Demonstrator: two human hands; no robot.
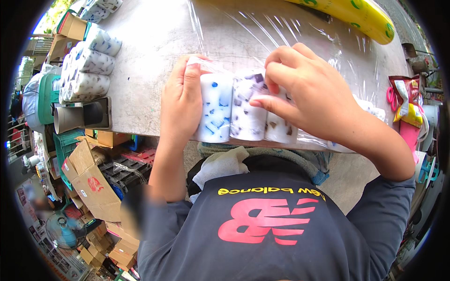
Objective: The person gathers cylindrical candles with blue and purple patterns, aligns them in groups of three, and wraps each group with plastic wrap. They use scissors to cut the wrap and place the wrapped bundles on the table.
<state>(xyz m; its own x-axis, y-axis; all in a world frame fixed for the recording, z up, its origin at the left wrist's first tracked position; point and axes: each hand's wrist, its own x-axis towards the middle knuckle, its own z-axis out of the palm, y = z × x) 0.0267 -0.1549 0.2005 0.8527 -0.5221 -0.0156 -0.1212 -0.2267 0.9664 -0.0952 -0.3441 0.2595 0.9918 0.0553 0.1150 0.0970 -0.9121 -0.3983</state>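
A dark shirt is filling the near side, with a white towel lying beside it. Three patterned white rolls are sitting side by side at the near edge of the bench. The left grip is cupping the leftmost roll's side, thumb upright. The right grip is hovering half-open over the other two, fingers bent; whether it is pinching clear film, I cannot tell. Beyond, the film is spreading toward a yellow roll.
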